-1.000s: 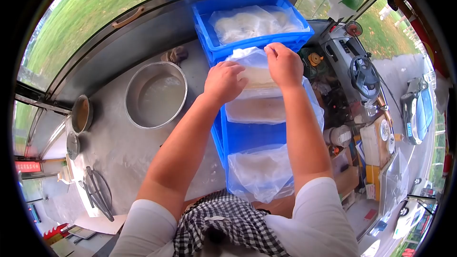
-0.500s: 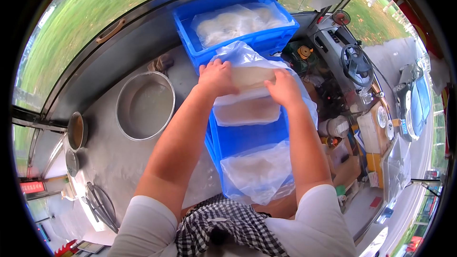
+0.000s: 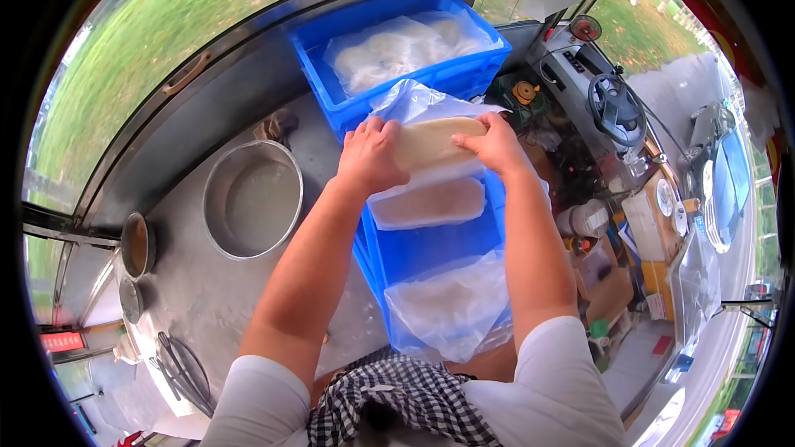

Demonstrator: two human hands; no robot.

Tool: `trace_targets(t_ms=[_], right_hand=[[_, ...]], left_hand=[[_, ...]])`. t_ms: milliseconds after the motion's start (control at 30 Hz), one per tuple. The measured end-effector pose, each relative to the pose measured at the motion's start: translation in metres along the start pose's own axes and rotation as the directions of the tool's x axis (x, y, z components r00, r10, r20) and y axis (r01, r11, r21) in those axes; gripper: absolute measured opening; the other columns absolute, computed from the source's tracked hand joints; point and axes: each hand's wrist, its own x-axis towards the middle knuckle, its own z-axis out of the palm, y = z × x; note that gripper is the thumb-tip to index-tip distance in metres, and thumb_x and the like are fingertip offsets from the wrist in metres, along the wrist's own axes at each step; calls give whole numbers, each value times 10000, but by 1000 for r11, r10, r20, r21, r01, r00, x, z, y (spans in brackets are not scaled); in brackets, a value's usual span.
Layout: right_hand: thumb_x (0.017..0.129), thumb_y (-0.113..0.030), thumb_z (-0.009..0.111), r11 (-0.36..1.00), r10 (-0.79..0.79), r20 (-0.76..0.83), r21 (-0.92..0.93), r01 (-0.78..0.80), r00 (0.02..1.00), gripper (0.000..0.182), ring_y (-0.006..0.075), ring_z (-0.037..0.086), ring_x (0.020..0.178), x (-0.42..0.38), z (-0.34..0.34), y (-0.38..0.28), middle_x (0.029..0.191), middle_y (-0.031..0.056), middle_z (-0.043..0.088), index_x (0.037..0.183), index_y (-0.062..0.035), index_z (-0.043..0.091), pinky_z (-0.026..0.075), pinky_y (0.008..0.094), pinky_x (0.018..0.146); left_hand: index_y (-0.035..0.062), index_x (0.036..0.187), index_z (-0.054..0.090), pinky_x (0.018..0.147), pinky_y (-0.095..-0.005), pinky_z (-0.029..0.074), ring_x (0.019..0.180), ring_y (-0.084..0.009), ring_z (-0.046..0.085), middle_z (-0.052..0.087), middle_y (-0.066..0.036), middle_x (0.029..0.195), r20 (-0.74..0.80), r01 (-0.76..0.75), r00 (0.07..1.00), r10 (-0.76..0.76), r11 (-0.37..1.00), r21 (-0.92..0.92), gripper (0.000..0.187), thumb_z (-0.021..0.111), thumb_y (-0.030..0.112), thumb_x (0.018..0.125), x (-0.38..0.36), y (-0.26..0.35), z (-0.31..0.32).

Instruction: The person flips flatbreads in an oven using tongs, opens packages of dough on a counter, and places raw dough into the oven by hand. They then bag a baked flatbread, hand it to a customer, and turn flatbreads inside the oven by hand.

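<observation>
A pale, long slab of dough [image 3: 436, 142] is held by its two ends between my hands, over the far end of the near blue crate [image 3: 414, 247]. My left hand [image 3: 371, 153] wraps the left end, and my right hand [image 3: 494, 146] grips the right end with the thumb on top. Clear plastic film [image 3: 406, 102] lies behind and beneath this piece. Closer to me in the crate, a second dough slab [image 3: 429, 203] rests under film. Crumpled plastic [image 3: 451, 298] covers something pale at the near end.
Behind stands another blue crate [image 3: 327, 87] with film-covered pale lumps [image 3: 402, 50]. On the metal counter to the left are a large round basin [image 3: 252, 199], a cloth [image 3: 277, 126], small bowls [image 3: 137, 247] and tongs [image 3: 178, 371]. A steering wheel [image 3: 617, 110] and clutter occupy the right.
The dough slab between my hands shows more clearly and sits slightly higher above the film, its right end raised. My right hand has closed further round that end. The view has shifted slightly.
</observation>
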Motion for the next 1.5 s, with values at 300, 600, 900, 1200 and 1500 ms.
trace_targets(t_ms=[300,600,900,1200,1500], right_hand=[[860,-164,763,946,-31,-22,322,36,999,266,123,602,777,-16,-15,-29,900,77,682,1004,20,635,498,284,722],[863,-146,778,849,-383,-201,308,429,902,201,71,566,787,-53,-29,-73,882,-9,661,995,-53,657,479,240,715],[837,-87,796,651,-658,-166,366,665,735,223,70,566,804,-118,-39,-159,903,-4,658,1002,-44,651,488,238,767],[868,-142,779,705,-674,427,616,351,603,288,95,616,862,-239,66,-236,924,17,654,1083,-20,631,512,262,781],[952,-118,662,813,-580,789,575,89,203,157,106,604,710,-482,240,-297,859,36,655,1031,15,640,528,263,636]], left_hand=[[117,1352,497,1069,-463,382,1189,-350,520,557,-149,1236,-338,-200,926,166,977,-70,780,797,226,640,-10,1,14],[58,929,671,796,-385,502,868,-287,622,615,-85,898,-508,-313,857,90,874,-373,222,788,78,740,-22,9,-25],[14,899,661,705,-266,464,802,-140,569,593,-34,872,-533,-408,845,48,703,-582,155,780,15,801,-131,-5,-109],[18,981,658,714,-237,488,811,-69,587,635,7,884,-349,-244,835,-425,283,-928,132,739,53,884,-375,-53,-98],[28,1142,655,818,-272,517,919,-80,623,687,-9,1003,-141,-179,491,-860,58,-982,274,708,201,936,-695,-34,-51]])
